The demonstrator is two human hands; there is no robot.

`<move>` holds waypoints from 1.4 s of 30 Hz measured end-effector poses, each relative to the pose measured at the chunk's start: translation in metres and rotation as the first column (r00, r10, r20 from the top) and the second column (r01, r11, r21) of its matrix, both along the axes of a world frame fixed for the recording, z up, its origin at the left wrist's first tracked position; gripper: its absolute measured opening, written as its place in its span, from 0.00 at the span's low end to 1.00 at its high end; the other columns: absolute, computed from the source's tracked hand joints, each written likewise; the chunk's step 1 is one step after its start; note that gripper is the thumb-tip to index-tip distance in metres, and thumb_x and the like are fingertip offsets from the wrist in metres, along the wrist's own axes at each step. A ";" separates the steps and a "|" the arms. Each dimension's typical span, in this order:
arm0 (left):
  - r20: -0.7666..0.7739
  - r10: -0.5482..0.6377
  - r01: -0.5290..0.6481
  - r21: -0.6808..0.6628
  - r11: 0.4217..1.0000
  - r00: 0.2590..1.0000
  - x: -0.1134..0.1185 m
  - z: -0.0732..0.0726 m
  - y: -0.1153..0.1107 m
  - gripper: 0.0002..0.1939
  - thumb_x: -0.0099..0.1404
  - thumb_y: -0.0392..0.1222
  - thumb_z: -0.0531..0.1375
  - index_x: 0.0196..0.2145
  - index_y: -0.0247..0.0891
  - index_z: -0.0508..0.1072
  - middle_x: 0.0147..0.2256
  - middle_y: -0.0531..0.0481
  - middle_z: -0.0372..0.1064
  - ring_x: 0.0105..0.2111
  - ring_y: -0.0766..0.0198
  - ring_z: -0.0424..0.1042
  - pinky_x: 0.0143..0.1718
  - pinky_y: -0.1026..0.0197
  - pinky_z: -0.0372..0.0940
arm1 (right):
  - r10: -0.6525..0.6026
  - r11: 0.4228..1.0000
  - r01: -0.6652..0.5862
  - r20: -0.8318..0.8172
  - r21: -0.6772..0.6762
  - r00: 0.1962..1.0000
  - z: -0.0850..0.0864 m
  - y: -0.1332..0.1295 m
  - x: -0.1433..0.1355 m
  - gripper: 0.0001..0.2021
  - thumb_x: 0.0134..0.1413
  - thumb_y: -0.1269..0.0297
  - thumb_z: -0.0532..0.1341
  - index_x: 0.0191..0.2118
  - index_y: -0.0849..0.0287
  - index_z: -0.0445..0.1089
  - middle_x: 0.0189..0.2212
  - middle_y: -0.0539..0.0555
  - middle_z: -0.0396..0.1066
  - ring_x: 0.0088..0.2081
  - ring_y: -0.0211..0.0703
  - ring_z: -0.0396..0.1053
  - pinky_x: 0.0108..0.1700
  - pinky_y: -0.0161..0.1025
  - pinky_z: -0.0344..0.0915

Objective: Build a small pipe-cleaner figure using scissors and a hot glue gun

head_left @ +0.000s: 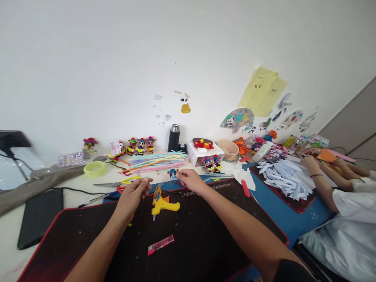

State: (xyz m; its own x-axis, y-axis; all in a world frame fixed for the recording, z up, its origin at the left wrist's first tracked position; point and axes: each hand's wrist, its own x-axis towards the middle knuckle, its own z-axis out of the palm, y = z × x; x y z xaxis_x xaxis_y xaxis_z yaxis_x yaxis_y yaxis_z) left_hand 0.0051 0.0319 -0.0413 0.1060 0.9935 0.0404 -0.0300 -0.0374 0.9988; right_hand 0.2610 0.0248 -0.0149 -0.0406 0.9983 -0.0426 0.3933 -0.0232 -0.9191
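My right hand [191, 181] pinches a small blue doll head [173, 174] with orange bits at its sides. To the left, my left hand [135, 194] has its fingers curled in beside the thumb; whether anything is between them is too small to make out. Between the hands and slightly below, a yellow hot glue gun [164, 205] lies on the black mat [188, 246], nozzle pointing away. Scissors [116, 183] with yellow and orange handles lie just behind my left hand. Nearer me on the mat is a pink lighter [160, 245].
Pastel pipe cleaners [158, 161] lie behind my hands, with finished dolls [141, 145] along the wall. A black thermos [174, 139] stands beside a white box [205, 153]. At right, a co-worker's hand [311, 165] is near white paper strips [283, 176].
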 end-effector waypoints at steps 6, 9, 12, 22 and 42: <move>-0.027 -0.015 0.016 0.021 1.000 1.000 0.001 -0.004 0.000 0.32 0.57 0.74 0.66 0.30 0.38 0.78 0.30 0.48 0.74 0.27 0.62 0.65 0.28 0.60 0.61 | -0.036 0.998 0.043 0.144 -0.043 0.989 -0.006 0.017 0.019 0.16 0.64 0.59 0.60 0.24 0.57 0.65 0.16 0.43 0.61 0.19 0.36 0.55 0.27 0.34 0.54; -0.041 -0.021 0.022 0.027 0.999 0.999 0.002 -0.005 0.000 0.32 0.58 0.74 0.65 0.32 0.38 0.79 0.30 0.48 0.74 0.27 0.61 0.65 0.28 0.60 0.61 | -0.027 0.997 0.040 0.203 -0.063 0.979 -0.010 0.022 0.023 0.16 0.63 0.60 0.60 0.24 0.57 0.66 0.16 0.44 0.61 0.19 0.36 0.55 0.27 0.35 0.53; -0.059 -0.024 0.025 0.027 0.999 0.998 0.002 -0.005 0.001 0.33 0.58 0.75 0.65 0.34 0.38 0.79 0.30 0.48 0.74 0.27 0.61 0.66 0.28 0.60 0.61 | -0.006 0.998 0.024 0.269 -0.064 0.963 -0.013 0.028 0.023 0.16 0.62 0.62 0.61 0.23 0.58 0.68 0.16 0.44 0.61 0.20 0.37 0.56 0.29 0.35 0.53; -0.104 -0.031 0.034 0.025 0.999 0.994 0.002 -0.003 -0.002 0.35 0.57 0.75 0.65 0.39 0.37 0.81 0.29 0.49 0.73 0.27 0.60 0.66 0.28 0.60 0.61 | 0.004 1.000 0.002 0.430 -0.013 0.903 -0.022 0.043 0.021 0.14 0.64 0.65 0.62 0.27 0.60 0.79 0.18 0.48 0.67 0.25 0.40 0.63 0.32 0.36 0.54; -0.208 -0.049 0.066 0.078 0.995 0.977 0.003 -0.001 -0.006 0.32 0.61 0.73 0.63 0.40 0.39 0.81 0.30 0.50 0.74 0.28 0.58 0.68 0.32 0.58 0.61 | -0.079 0.992 0.002 0.602 0.128 0.795 -0.020 0.041 0.012 0.10 0.70 0.64 0.63 0.46 0.56 0.83 0.43 0.56 0.83 0.44 0.48 0.76 0.45 0.38 0.64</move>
